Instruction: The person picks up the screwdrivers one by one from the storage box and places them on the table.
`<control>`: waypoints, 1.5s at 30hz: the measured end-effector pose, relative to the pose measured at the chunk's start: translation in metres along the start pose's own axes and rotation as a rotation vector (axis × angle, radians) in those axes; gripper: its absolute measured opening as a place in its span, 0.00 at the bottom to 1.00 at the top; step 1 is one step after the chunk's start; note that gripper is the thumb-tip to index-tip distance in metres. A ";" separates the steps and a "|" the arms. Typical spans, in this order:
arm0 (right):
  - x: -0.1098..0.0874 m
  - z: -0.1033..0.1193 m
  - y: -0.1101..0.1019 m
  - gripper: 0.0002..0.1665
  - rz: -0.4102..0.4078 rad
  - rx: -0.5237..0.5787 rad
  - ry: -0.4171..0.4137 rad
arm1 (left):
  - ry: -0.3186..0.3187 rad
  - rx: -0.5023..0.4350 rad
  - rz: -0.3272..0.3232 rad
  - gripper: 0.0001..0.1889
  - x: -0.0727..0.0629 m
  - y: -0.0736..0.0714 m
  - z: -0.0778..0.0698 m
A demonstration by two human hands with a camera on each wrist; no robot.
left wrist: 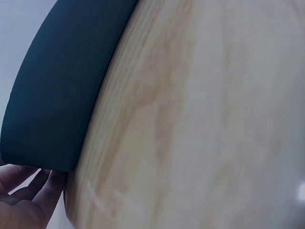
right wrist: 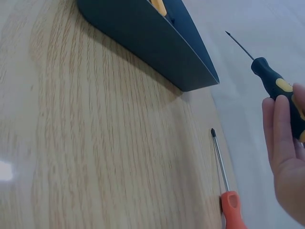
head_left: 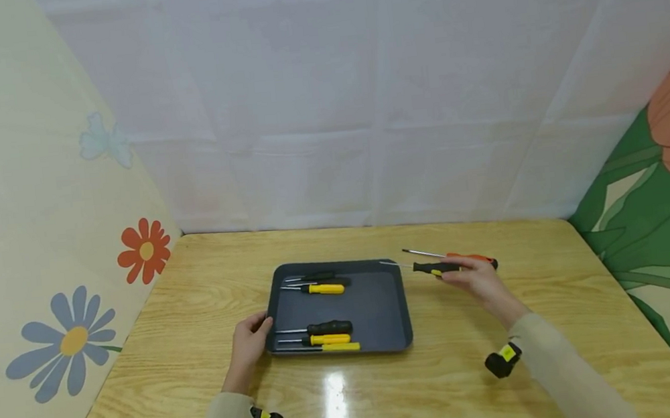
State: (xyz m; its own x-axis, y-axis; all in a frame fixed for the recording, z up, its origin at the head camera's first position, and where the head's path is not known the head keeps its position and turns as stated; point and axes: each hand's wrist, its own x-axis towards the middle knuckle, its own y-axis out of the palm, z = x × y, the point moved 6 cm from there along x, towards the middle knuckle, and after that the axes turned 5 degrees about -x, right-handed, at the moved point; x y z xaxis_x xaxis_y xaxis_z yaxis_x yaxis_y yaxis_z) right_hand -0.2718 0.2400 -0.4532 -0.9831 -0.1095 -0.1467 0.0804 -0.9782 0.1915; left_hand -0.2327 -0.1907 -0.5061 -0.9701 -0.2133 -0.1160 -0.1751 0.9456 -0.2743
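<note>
My right hand (head_left: pixel 480 282) pinches a black-and-yellow screwdriver (head_left: pixel 428 268) by its handle, the shaft pointing left above the tray's far right corner. In the right wrist view, its slim tip (right wrist: pixel 238 44) is raised clear of the table. At the left side of a dark grey tray (head_left: pixel 377 306), my left hand (head_left: pixel 250 345) grips the rim; the left wrist view has fingers (left wrist: pixel 45 193) against the tray's end. Several screwdrivers lie inside in two groups: black ones and a yellow one (head_left: pixel 326 289) at the back, a black one (head_left: pixel 329 328) and two yellow-handled ones in front.
Behind my right hand an orange-and-black screwdriver (head_left: pixel 427 252) lies on the wooden table (head_left: pixel 460 372), right of the tray. A white cloth wall (head_left: pixel 307 171) rises at the table's back edge. Printed flower panels stand at both sides.
</note>
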 end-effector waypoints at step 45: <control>-0.020 -0.013 -0.056 0.17 -0.099 0.035 0.126 | -0.018 -0.005 0.012 0.16 -0.001 0.000 0.001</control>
State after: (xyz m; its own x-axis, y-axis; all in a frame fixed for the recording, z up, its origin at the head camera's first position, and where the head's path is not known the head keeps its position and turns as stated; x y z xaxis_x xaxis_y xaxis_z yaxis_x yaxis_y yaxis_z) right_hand -0.2546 0.2946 -0.4736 -0.9574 -0.0362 -0.2864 -0.0238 -0.9788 0.2033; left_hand -0.2320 -0.1905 -0.5066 -0.9689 -0.2066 -0.1363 -0.1648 0.9493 -0.2677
